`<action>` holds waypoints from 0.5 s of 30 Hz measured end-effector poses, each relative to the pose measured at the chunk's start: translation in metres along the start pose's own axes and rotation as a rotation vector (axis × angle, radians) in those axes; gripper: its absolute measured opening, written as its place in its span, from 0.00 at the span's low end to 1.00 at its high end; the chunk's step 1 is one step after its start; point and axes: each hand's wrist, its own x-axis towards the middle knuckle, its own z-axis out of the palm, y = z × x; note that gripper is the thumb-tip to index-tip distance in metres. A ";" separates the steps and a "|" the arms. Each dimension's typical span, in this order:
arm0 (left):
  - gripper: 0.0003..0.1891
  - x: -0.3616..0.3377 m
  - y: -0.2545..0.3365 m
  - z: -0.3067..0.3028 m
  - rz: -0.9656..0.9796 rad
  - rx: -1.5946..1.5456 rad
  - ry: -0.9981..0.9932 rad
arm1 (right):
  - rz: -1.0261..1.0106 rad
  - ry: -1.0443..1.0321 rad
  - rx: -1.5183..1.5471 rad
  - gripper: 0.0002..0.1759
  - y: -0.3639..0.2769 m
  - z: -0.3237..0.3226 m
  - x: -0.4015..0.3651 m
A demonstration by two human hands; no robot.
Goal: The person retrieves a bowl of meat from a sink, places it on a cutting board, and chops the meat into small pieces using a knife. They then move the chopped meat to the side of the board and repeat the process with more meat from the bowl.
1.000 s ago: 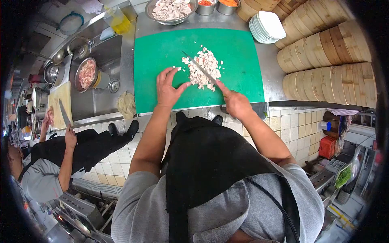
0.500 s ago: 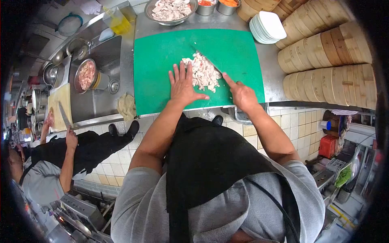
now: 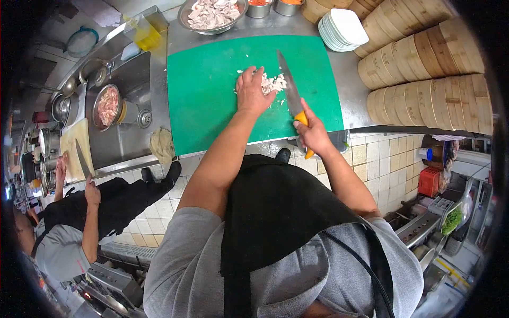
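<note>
Chopped meat (image 3: 274,84): pale, finely cut heap near the middle of the green cutting board (image 3: 212,90), partly hidden under the left hand, touched on its right by the knife blade

Left hand (image 3: 253,94): palm down, fingers curled loosely over the near and left side of the heap, pressing on it rather than closed around anything

Right hand (image 3: 314,132): wrapped around the yellow handle at the board's near edge, butt of the handle poking out below the fist

Knife (image 3: 289,87): broad blade pointing away from the body, running along the right flank of the heap; lying flat or set on edge, cannot tell

Change: a second ago, blade laid slantwise across a wide, loose scatter, left fingers spread beside it; half a second ago, left palm flat against the heap's left side; now blade swung out to the right, hand on top, scatter drawn into a much tighter mound

Meaning: by the look of it, cutting strokes paused, bits being herded together between palm and blade

Far edge of counter: steel bowl (image 3: 212,33) of more pale meat, stack of white plates (image 3: 342,29) just right of the board, bamboo steamers (image 3: 424,69) piled beyond

Left of board: crumpled cloth (image 3: 160,146), sink (image 3: 132,143) holding a bowl of pink raw meat (image 3: 107,106)

Co-worker: another person's hand (image 3: 94,192) further left, gripping a second knife (image 3: 82,159) over a wooden board (image 3: 71,139)
</note>
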 end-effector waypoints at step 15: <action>0.15 -0.012 -0.021 -0.031 0.062 -0.196 0.147 | -0.512 0.057 -0.812 0.41 -0.031 0.014 -0.002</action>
